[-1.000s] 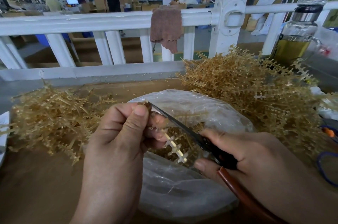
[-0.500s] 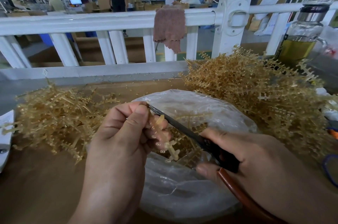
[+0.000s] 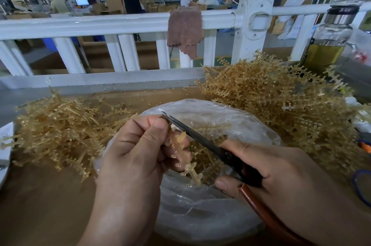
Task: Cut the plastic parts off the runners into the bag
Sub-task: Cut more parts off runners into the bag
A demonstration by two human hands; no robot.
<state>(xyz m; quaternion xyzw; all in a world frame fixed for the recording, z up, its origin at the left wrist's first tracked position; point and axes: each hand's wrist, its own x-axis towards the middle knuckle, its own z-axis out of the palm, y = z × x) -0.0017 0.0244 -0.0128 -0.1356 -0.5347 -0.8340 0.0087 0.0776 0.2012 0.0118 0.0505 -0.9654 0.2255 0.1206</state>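
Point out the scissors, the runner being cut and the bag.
scissors (image 3: 200, 139): head view, on the dark blade.
runner (image 3: 190, 169): head view, on its lower stem.
bag (image 3: 200, 215): head view, on the near plastic wall.

The bag (image 3: 200, 215) is thin clear plastic film, crinkled and glossy, and the runners (image 3: 271, 105) are translucent amber plastic. The scissors (image 3: 200, 139) have dark, smooth metal blades (their handle loop looks coated in shiny red-brown plastic), the table (image 3: 40, 195) looks like matt brown wood, and the cloth (image 3: 184, 31) on the glossy white railing (image 3: 100, 25) is nappy.
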